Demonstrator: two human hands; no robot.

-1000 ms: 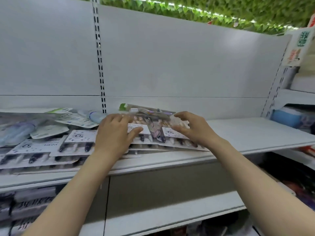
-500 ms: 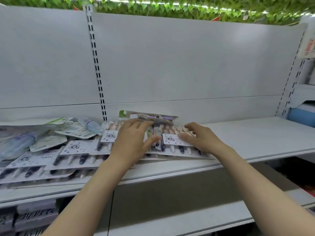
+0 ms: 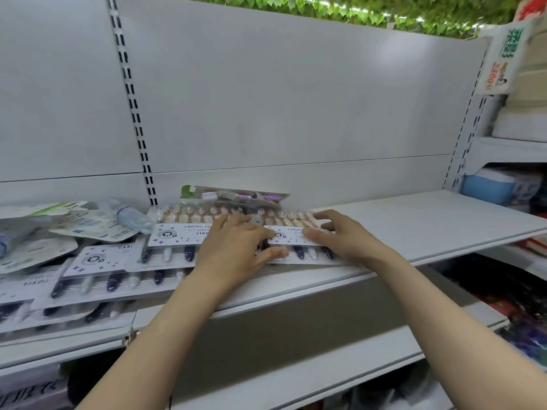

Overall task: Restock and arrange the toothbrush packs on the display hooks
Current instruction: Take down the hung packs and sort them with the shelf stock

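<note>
Head view takes in a white shelf running from nine o'clock to three o'clock, with a bare slotted back panel above it; no display hooks show anywhere in frame. Overlapping toothbrush packs lie flat along the shelf's nine o'clock half, each with its long axis parallel to the shelf edge, while the brushes inside point bristles toward twelve o'clock and handles toward six. The rightmost pack lies under both hands, touching them. The left hand rests palm down over that pack's nine o'clock end, fingers fairly straight and pressing, thumb stretched toward three o'clock along its near edge. The right hand covers the three o'clock end, fingers arched with the tips on the card, gripping nothing that I can see. Both hands are equally near, so a two-handed lift or slide looks likeliest. A slimmer green-topped pack sits just behind, at twelve o'clock.
</note>
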